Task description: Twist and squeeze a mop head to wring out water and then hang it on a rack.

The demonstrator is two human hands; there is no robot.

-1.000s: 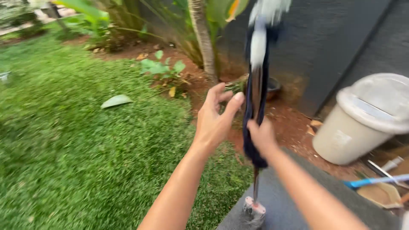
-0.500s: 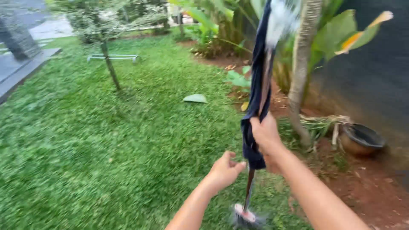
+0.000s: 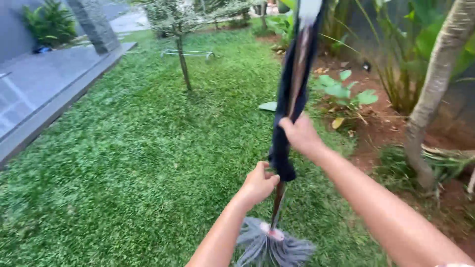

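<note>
I hold a long mop-like tool upright over the lawn. Its thin pole [image 3: 277, 205] ends low down in a grey fringed head [image 3: 269, 244] with a pink collar. A dark navy cloth [image 3: 289, 94] hangs wrapped along the upper pole. My right hand [image 3: 299, 134] is closed around the cloth and pole at mid height. My left hand [image 3: 260, 183] grips the lower end of the cloth, just above the bare pole. The top of the tool runs out of view.
Green lawn [image 3: 148, 148] lies below. A grey paved walkway [image 3: 39, 94] borders it on the left. A thin young tree [image 3: 183, 59] stands ahead. On the right are red soil, leafy plants [image 3: 346, 89] and a palm trunk [image 3: 430, 99].
My view swung left, off the dark wall and bin, towards the lawn and walkway. My left hand went from open beside the cloth down to gripping its lower end.
</note>
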